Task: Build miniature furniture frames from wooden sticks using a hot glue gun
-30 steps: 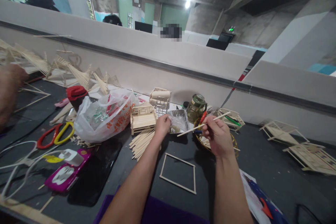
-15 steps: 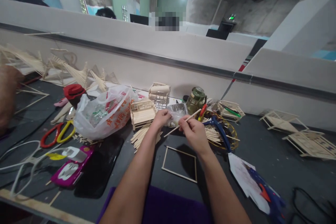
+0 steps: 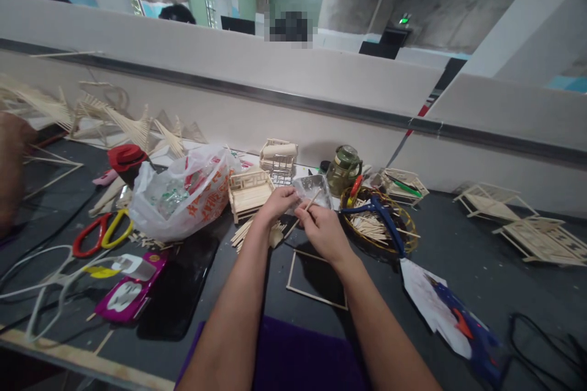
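Note:
My right hand [image 3: 318, 226] pinches a thin wooden stick [image 3: 312, 200], which slants up over a clear plastic tray [image 3: 316, 186]. Close beside it, my left hand [image 3: 280, 203] has its fingers closed at the tray's left edge; what they hold is hidden. Below my hands, a rectangular frame of thin sticks [image 3: 315, 298] lies flat on the dark table, partly behind my right forearm. Loose wooden sticks [image 3: 243, 233] are piled under my left wrist. A small slatted wooden model [image 3: 251, 193] stands behind that pile.
On the right are a wicker basket [image 3: 408, 241] of sticks, a blue tool [image 3: 389, 226], a green jar [image 3: 343, 171] and stick models [image 3: 545, 238]. To the left lie a plastic bag [image 3: 183, 195], scissors [image 3: 92, 235] and a black phone-like slab [image 3: 177, 293]. Another person's arm [image 3: 11, 171] shows far left.
My right hand has moved left and closer to my left hand. The stick's upper end now points over the tray, where it pointed right before. The view has shifted slightly.

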{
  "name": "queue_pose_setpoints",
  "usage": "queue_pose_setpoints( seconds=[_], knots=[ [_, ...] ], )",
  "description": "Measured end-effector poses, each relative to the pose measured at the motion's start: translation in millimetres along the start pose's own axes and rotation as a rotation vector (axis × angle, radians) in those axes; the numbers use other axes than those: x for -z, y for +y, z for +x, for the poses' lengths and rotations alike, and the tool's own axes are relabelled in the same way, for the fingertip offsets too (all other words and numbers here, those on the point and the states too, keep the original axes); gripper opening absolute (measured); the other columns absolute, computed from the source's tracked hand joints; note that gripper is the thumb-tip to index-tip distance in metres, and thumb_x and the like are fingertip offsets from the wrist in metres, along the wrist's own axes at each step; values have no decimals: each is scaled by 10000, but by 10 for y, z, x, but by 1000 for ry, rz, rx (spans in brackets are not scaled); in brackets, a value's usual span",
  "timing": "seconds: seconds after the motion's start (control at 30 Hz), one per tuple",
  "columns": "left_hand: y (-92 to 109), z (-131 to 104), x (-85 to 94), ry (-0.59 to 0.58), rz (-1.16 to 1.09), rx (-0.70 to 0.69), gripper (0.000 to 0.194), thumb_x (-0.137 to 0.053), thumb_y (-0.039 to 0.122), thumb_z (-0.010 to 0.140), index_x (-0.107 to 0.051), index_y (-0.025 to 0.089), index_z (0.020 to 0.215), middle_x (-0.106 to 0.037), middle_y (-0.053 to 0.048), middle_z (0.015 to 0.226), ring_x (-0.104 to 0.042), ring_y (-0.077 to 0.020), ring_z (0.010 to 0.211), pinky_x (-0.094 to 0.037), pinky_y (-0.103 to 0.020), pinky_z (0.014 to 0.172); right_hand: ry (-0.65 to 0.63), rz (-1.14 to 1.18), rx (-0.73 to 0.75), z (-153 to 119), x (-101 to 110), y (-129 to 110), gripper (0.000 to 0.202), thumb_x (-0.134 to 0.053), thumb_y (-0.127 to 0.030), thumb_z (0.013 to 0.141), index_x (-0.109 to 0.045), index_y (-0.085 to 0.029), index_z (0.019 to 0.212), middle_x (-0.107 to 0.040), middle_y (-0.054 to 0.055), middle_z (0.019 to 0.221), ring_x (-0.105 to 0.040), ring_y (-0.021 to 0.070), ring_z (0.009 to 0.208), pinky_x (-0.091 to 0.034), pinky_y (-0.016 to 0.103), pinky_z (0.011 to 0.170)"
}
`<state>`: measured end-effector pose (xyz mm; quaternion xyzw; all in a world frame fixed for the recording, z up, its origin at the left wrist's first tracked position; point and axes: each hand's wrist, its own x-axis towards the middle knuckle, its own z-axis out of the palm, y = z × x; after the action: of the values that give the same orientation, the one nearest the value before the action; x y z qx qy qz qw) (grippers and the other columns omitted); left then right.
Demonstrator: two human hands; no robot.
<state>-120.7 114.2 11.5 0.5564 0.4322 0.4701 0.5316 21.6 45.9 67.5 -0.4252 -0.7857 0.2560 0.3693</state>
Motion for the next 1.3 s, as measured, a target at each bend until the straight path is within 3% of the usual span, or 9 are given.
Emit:
queue_pose_setpoints(
  seconds=[0.2,0.4,0.6,0.77,1.03,1.17,1.3],
  knots=[
    [12,-15,-2,-2,-40,0,267,-592,391,699,-552,133,643,-504,25,599,-443,-84,551,-337,-197,513,-27,4,65,51,-79,-63,257,-429,-295,937,-582,-194,757,-638,33,744,-567,154,685,-380,253,647],
    [0,9,-16,17,-24,-30,274,-614,376,700,-523,139,597,-463,40,563,-390,-71,516,-302,-197,490,-75,-177,79,73,-35,-69,226,-442,-270,926,-575,-189,763,-630,45,735,-567,171,701,-369,267,658],
    [4,-5,-32,24,-44,-6,259,-610,384,692,-557,135,642,-495,28,590,-428,-87,551,-321,-200,508,-28,-81,90,69,-27,-89,254,-417,-283,938,-570,-202,752,-626,40,742,-566,171,705,-381,269,657],
    [37,-13,-31,1,-84,43,265,-625,390,649,-528,145,620,-476,37,567,-406,-79,524,-309,-202,497,-70,-64,108,116,-76,-82,238,-435,-265,924,-574,-204,741,-612,33,689,-557,174,680,-386,277,649],
    [-33,48,-17,31,-44,9,268,-647,382,654,-531,142,618,-490,40,558,-421,-81,525,-336,-206,513,-105,-112,124,55,-211,-34,201,-428,-228,922,-558,-192,772,-621,47,753,-566,173,713,-388,275,682],
    [-66,61,-9,29,-32,-7,247,-643,366,677,-573,130,654,-518,29,586,-446,-88,551,-334,-202,516,-34,-61,111,-52,-218,12,243,-405,-264,943,-569,-192,779,-628,47,777,-572,168,734,-398,269,703],
    [-48,27,2,24,-15,-27,248,-637,365,700,-608,118,695,-529,25,602,-448,-87,554,-328,-202,523,116,25,6,-72,44,27,316,-448,-350,934,-577,-198,689,-636,25,743,-557,142,648,-404,255,640]
  ],
)
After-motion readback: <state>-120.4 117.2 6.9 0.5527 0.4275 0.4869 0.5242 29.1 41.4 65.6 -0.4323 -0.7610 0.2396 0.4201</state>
